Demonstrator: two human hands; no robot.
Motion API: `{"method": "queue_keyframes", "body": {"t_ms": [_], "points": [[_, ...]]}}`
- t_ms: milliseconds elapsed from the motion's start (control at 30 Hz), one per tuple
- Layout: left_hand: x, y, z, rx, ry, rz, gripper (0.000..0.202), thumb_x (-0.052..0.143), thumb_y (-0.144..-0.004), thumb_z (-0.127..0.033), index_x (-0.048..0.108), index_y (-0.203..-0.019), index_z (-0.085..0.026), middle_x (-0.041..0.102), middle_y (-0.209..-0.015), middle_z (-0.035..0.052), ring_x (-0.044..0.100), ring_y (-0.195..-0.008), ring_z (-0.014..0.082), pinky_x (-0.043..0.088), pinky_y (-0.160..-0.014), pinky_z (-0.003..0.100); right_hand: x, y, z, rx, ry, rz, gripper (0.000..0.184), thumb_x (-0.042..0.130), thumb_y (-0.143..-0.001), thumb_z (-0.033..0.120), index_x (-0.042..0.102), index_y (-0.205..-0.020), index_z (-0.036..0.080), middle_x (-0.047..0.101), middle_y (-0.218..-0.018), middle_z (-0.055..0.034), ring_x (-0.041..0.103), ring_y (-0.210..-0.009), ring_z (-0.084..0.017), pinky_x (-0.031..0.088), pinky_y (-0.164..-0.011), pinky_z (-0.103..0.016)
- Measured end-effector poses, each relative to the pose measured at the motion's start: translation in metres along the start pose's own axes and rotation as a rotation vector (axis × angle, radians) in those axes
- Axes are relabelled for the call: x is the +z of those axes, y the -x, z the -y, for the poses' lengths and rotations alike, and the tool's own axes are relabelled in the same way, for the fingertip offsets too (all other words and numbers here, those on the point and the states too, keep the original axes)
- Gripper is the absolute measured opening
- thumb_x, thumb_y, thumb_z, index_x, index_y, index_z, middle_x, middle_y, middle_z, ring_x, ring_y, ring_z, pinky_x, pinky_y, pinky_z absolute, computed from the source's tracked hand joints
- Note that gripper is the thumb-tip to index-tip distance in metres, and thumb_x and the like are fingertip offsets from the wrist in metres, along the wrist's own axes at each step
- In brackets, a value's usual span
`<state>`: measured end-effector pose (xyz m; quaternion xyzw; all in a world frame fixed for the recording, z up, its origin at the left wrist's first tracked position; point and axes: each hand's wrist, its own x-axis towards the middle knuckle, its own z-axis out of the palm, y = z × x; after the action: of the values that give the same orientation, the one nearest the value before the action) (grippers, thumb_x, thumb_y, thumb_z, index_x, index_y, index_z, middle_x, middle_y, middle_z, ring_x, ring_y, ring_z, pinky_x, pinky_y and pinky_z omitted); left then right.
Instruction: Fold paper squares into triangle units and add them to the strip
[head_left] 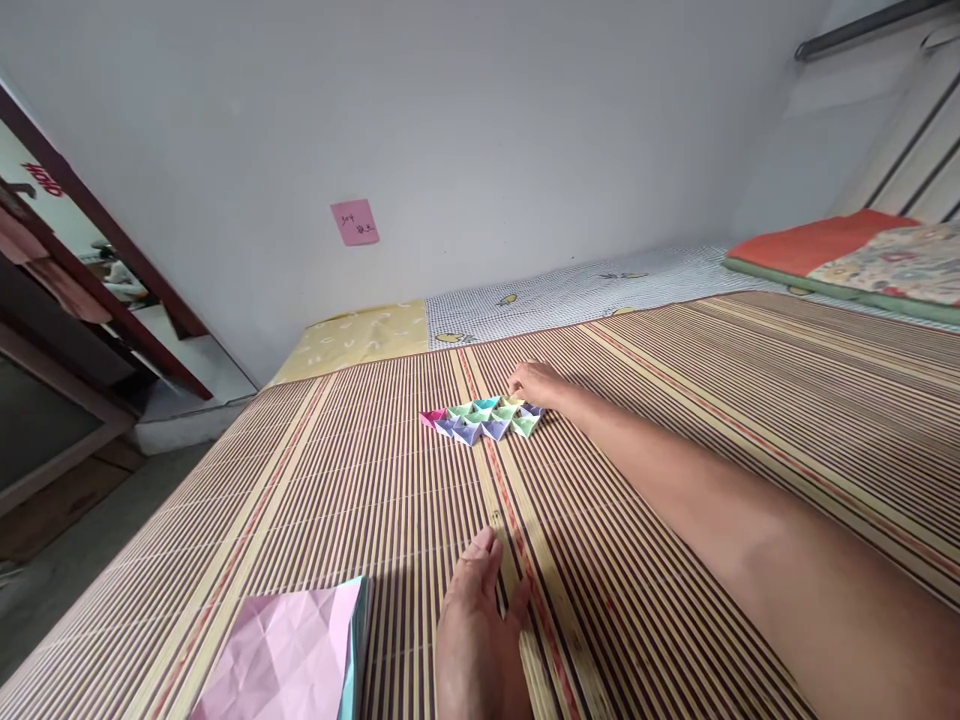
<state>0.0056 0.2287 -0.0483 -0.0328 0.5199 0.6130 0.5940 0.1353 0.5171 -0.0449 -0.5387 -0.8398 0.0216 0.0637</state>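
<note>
My right hand (536, 384) reaches far out over the striped bamboo mat (675, 480) and touches the right end of a cluster of small folded paper pieces (484, 418) in pink, blue, green and purple. Its fingers are curled at the cluster's edge; whether they pinch a piece is unclear. My left hand (476, 625) lies flat on the mat near the bottom edge, fingers together and stretched forward, holding nothing. A stack of creased pink and light-blue paper sheets (289, 655) lies just left of my left hand.
The mat covers a bed against a white wall with a pink sticky note (355, 222). An orange and patterned folded blanket (847, 255) lies at the far right. Yellow and checked sheets (480, 315) show beyond the mat. Floor and a dark wooden frame (97, 290) lie left.
</note>
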Motion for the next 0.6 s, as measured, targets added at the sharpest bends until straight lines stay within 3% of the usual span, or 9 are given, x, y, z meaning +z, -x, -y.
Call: {"method": "queue_keyframes", "body": {"t_ms": [300,600], "points": [[0.001,0.0,-0.002,-0.001,0.013,-0.009,0.022,0.05,-0.1,-0.02,0.07,-0.108,-0.016,0.059,-0.147,0.0132,0.048,-0.143,0.0265,0.035,-0.121,0.056,-0.003,-0.001,0.0,-0.015,-0.023,-0.022,0.031,0.064,-0.101,0.033,0.063,-0.128,0.019,0.064,-0.132,-0.0104,0.067,-0.111,-0.025,0.057,-0.094,-0.046],[-0.011,-0.009,0.003,0.041,-0.05,0.06,0.025,0.051,-0.098,-0.024,0.07,-0.113,-0.017,0.056,-0.151,0.0153,0.045,-0.147,0.03,0.046,-0.114,0.05,-0.017,0.005,-0.032,0.081,-0.006,-0.003,0.03,0.064,-0.101,0.033,0.064,-0.127,0.018,0.065,-0.13,-0.01,0.067,-0.109,-0.024,0.058,-0.092,-0.045]]}}
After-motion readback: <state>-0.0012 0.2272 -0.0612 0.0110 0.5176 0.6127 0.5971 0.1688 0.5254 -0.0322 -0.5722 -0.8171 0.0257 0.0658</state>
